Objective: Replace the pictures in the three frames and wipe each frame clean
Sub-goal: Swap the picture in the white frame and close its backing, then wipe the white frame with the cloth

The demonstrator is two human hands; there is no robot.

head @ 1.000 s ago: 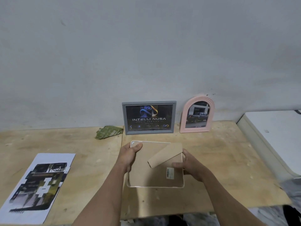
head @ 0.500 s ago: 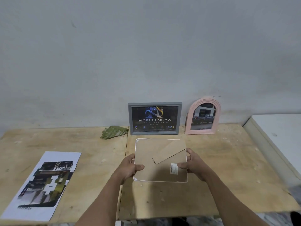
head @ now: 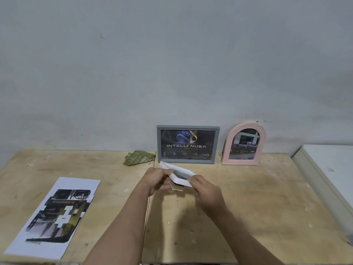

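I hold a white picture frame (head: 178, 175) in the air above the wooden table (head: 257, 197), tilted almost edge-on and blurred. My left hand (head: 155, 178) grips its left side and my right hand (head: 202, 186) grips its right side. A brown piece of its backing stand pokes out below it. A grey frame (head: 188, 144) with a dark logo picture leans on the wall behind. To the right of that one stands a pink arched frame (head: 244, 143) with a car photo. A green cloth (head: 138, 157) lies crumpled left of the grey frame.
A printed sheet of pictures (head: 55, 215) lies flat at the table's front left. A white cabinet top (head: 332, 169) adjoins the table on the right. The grey wall rises directly behind the frames.
The white frame lay face down on the table with both hands at its sides. Both hands have lifted and turned it, so its front edge now shows. The camera view has shifted left.
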